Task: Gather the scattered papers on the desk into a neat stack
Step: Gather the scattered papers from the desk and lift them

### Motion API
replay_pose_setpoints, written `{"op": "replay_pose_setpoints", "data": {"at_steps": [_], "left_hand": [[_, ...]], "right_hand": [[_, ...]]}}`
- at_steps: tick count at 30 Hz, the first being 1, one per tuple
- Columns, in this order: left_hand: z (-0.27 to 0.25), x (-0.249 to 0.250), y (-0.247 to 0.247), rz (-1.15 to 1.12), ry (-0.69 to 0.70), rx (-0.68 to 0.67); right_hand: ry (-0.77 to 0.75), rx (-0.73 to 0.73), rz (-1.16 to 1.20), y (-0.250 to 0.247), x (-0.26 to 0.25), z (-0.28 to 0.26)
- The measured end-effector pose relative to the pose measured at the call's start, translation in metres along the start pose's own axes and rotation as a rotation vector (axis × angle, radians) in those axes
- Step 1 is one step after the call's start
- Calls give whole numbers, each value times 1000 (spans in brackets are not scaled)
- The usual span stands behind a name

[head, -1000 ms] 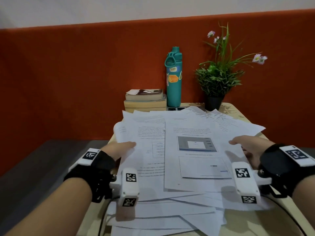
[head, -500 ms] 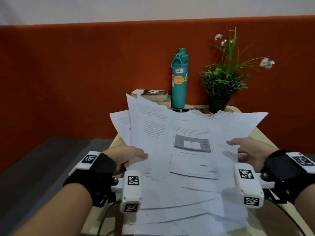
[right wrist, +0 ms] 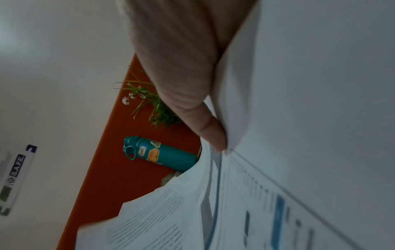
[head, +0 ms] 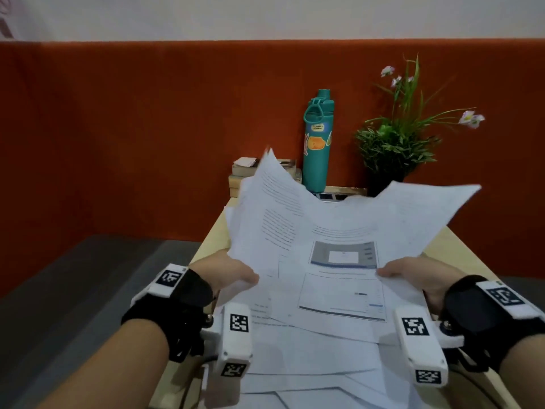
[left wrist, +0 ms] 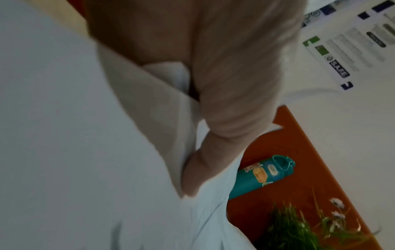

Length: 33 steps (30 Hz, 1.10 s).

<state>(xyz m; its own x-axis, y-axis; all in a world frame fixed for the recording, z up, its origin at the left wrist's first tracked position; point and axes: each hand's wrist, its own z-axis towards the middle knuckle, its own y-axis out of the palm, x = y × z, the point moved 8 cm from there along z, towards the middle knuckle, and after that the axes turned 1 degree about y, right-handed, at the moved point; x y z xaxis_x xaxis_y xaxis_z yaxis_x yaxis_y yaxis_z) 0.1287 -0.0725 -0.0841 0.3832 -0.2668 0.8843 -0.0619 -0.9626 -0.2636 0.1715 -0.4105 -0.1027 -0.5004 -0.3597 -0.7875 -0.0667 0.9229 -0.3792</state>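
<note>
White papers [head: 324, 246] now bowed up off the desk [head: 460, 249], far corners higher than 0.5 s back. Left hand [head: 224, 273] pinches left edge, right hand [head: 418, 276] pinches right edge. More sheets lie flat underneath.

It looks like an office nook: a small pale desk [head: 460, 246] pushed against an orange padded partition [head: 147, 128], with printed papers [head: 339, 261], stacked books [head: 239, 175], a teal water bottle [head: 316, 149], a potted plant [head: 395, 149] and a safety poster [left wrist: 342, 50] on the white wall.
</note>
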Motion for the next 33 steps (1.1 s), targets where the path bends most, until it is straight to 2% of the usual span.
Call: {"op": "replay_pose_setpoints", "data": {"at_steps": [3, 6, 9, 15, 18, 22, 25, 28, 30, 33], "left_hand": [[-6, 9, -8, 9, 40, -22], [-7, 15, -13, -91, 82, 13], [-2, 17, -9, -28, 92, 40], [2, 10, -10, -128, 25, -16], [4, 14, 9, -203, 36, -80], [8, 10, 1, -209, 55, 18], [7, 8, 17, -212, 25, -46], [9, 13, 17, -41, 45, 45], [10, 12, 12, -53, 56, 85], [8, 12, 20, -75, 76, 61]], "right_hand": [[0, 48, 31, -17, -1, 0], [-29, 49, 65, -19, -5, -2], [-38, 96, 38, -20, -9, -4], [66, -11, 38, -27, 3, -5], [-33, -74, 69, -8, -17, -10], [26, -135, 154, -7, -18, -13], [49, -150, 117, 9, -11, -15], [36, -95, 104, 15, -11, -10], [25, -84, 158, 14, -13, -12], [1, -76, 163, 16, -12, -13]]}}
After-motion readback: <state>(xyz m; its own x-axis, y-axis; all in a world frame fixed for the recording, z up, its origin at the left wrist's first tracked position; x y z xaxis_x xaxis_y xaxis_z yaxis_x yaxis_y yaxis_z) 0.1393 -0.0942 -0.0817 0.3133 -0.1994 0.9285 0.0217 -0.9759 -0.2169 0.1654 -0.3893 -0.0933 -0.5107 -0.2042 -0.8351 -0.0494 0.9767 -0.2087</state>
